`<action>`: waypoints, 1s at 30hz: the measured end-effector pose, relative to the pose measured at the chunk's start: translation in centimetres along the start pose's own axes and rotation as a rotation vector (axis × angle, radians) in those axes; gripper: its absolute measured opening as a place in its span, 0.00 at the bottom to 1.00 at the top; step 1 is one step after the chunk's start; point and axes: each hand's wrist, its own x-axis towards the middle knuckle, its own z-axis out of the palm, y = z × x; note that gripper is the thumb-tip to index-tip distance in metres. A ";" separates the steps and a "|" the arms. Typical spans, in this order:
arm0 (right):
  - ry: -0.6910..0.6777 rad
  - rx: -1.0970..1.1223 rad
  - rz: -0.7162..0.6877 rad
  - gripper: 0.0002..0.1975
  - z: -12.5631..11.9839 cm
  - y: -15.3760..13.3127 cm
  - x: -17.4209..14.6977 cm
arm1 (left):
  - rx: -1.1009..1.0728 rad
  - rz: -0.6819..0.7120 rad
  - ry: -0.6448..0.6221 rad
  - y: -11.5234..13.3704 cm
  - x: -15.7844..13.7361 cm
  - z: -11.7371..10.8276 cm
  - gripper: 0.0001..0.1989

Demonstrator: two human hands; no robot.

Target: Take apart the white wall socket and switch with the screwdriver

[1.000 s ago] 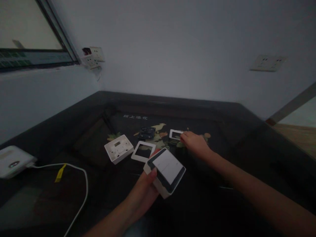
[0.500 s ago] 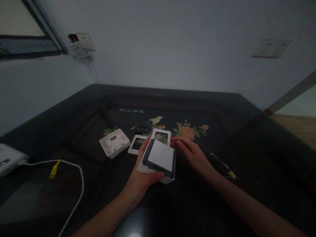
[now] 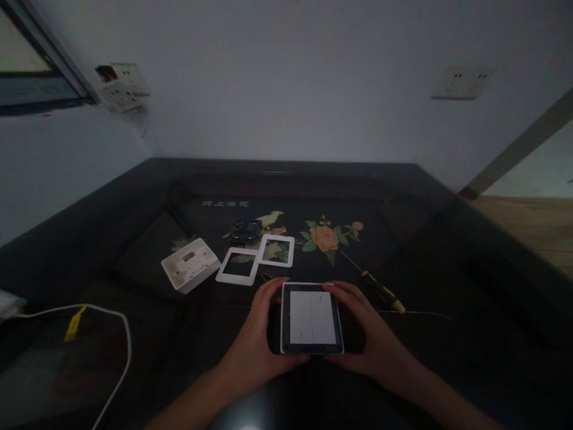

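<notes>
The square unit [image 3: 312,318], apparently a two-rocker wall switch, is gripped between left hand [image 3: 251,343] and right hand [image 3: 379,339], fingers at the far edge, thumbs at the near edge.

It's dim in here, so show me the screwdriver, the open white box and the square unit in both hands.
Screwdriver [image 3: 383,292], head view: on its handle.
Open white box [image 3: 193,266], head view: on its inner floor.
Square unit [image 3: 312,318], head view: on its white panel.
</notes>
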 end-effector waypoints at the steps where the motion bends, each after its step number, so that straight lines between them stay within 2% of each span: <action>1: -0.025 -0.033 0.006 0.43 -0.3 0.3 0.0 | 0.057 0.000 0.006 -0.2 0.1 0.0 0.48; 5: -0.093 -0.103 0.031 0.43 -0.3 1.1 0.2 | 0.166 -0.042 -0.009 -1.0 0.3 -0.2 0.52; 10: -0.123 -0.136 -0.003 0.48 0.2 1.5 0.7 | 0.261 -0.072 -0.039 -1.9 0.3 -0.3 0.48; 14: -0.156 -0.159 -0.013 0.50 -0.8 1.3 0.6 | 0.260 -0.087 -0.075 -1.4 0.0 -0.7 0.51; 16: -0.084 -0.224 -0.033 0.39 -2.1 1.5 0.5 | 0.266 -0.038 -0.053 -0.8 0.3 -1.5 0.46; 18: 0.081 -0.370 -0.023 0.25 -3.8 2.2 0.4 | 0.394 0.073 0.004 -0.2 1.3 -2.9 0.30; 20: 0.265 -0.554 0.034 0.18 -5.5 3.4 0.4 | 0.702 0.219 0.016 0.2 3.0 -4.4 0.19; 21: 0.307 -0.598 0.064 0.18 -6.2 4.1 0.5 | 0.765 0.246 0.008 0.2 4.1 -5.1 0.16; 24: 0.339 -0.658 0.116 0.19 -7.3 6.0 0.6 | 0.882 0.259 -0.012 -0.3 7.5 -6.2 0.13; 27: 0.315 -0.683 0.129 0.16 -7.2 6.9 0.7 | 0.971 0.290 -0.098 -1.0 10.0 -5.6 0.08; 30: 0.294 -0.698 0.125 0.15 -6.7 7.2 0.7 | 1.036 0.338 -0.150 -1.6 11.3 -4.7 0.05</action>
